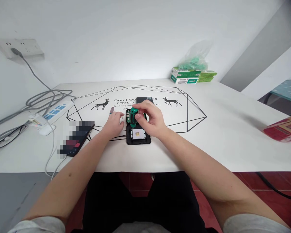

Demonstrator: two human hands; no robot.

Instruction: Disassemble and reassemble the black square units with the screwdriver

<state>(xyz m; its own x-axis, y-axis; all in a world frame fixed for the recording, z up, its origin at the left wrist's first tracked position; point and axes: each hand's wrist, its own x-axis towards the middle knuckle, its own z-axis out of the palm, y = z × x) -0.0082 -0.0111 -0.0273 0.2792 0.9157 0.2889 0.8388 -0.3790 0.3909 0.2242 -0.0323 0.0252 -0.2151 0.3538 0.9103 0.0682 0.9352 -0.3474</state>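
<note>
My right hand (151,118) grips a screwdriver (133,116) with a green and black handle, held upright with its shaft pointing down. The tip reaches the left side of a small black open casing (139,141), which has a white panel with a gold square on it. Behind it sits a black part with a green circuit board (128,117), partly covered by my right hand and the screwdriver. My left hand (113,125) rests on the table to the left, thumb and forefinger apart. Small dark bits (122,117) lie by its fingertips, too small to name.
A dark phone (144,99) lies behind the casing. A pinkish handle (112,110) shows beyond my left hand. To the left are a cabled device with a screen (79,139) and a power strip (55,112). Green boxes (186,76) stand at the wall; a red package (285,128) is far right.
</note>
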